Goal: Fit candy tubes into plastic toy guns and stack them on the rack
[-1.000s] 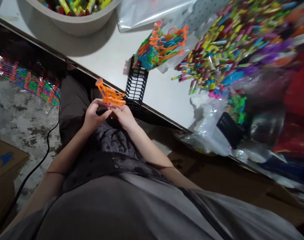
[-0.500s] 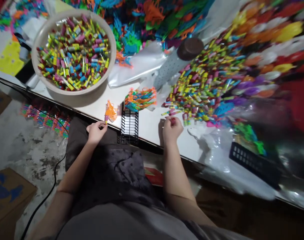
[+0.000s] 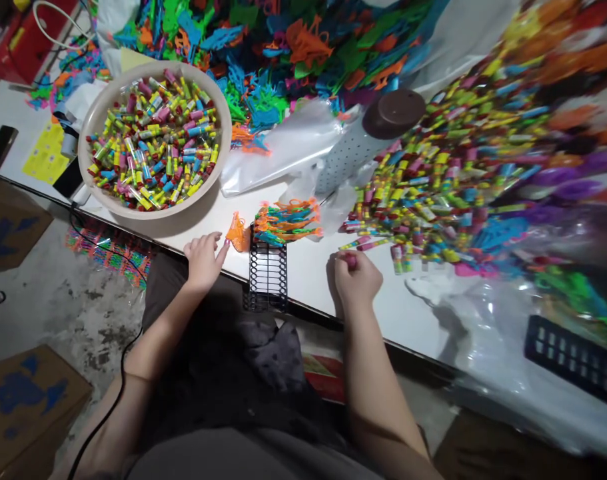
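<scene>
My left hand (image 3: pixel 203 262) is at the table's front edge with its fingers apart. Its thumb tip is at the lower left of a flat orange plastic piece (image 3: pixel 238 233); whether they touch I cannot tell. My right hand (image 3: pixel 359 279) is closed in a fist above the table, and the dark pink end of a small tube (image 3: pixel 352 261) shows at its top. Between my hands, a black wire rack (image 3: pixel 268 270) juts over the edge. A row of orange, green and blue plastic pieces (image 3: pixel 288 221) lies at its far end.
A beige basin (image 3: pixel 226 133) full of small colourful tubes stands at the left. More loose tubes (image 3: pixel 433 193) are heaped at the right, beside a grey bottle with a brown cap (image 3: pixel 394 113). Plastic bags (image 3: pixel 283 143) and a black basket (image 3: pixel 573 357) lie on the table.
My left hand has opened; the small tube that was at its fingertips no longer shows there. My right hand stays closed near the tube heap. The whole view has shifted.
</scene>
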Motion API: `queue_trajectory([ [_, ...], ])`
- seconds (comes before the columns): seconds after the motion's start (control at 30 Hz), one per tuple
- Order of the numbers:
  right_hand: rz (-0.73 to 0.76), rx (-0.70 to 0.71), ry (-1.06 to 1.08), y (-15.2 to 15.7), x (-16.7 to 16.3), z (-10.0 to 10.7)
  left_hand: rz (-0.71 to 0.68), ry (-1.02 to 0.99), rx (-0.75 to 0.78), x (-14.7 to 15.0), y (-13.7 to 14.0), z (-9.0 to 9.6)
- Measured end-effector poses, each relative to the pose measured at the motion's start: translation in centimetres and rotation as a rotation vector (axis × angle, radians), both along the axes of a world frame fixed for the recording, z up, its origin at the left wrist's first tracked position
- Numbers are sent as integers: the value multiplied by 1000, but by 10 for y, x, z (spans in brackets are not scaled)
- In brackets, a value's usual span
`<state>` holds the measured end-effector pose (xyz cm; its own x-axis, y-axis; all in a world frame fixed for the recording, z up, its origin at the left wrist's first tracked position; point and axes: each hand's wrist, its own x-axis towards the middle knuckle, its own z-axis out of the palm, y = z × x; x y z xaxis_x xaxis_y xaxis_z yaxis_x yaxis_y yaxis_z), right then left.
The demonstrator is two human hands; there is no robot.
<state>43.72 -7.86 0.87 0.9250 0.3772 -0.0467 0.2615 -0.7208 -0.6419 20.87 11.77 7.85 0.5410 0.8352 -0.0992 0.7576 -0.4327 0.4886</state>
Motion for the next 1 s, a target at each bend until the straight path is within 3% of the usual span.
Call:
queue_trajectory([
  [0.1,62,-31,-30,-1,0,0,-108,-137,63,37,32,0],
  [0.23,99,-65,-36,-2,1,1,-230,-329,50,108,90,-12],
  [0.37,117,-81,-43,-3,3,2,-235,-408,46,174,142,-34],
  [0.53,138,-108,-74,-4,4,1,-202,-460,124,231,184,-52],
  [0.63,154,-130,-109,-4,5,1,-141,-446,129,257,196,-50],
  [0.87,138,-103,-148,-9,6,-6,-6,-241,66,287,191,-18],
  [1.0,120,-67,-105,-13,6,-9,-14,-347,-1,289,193,-18],
])
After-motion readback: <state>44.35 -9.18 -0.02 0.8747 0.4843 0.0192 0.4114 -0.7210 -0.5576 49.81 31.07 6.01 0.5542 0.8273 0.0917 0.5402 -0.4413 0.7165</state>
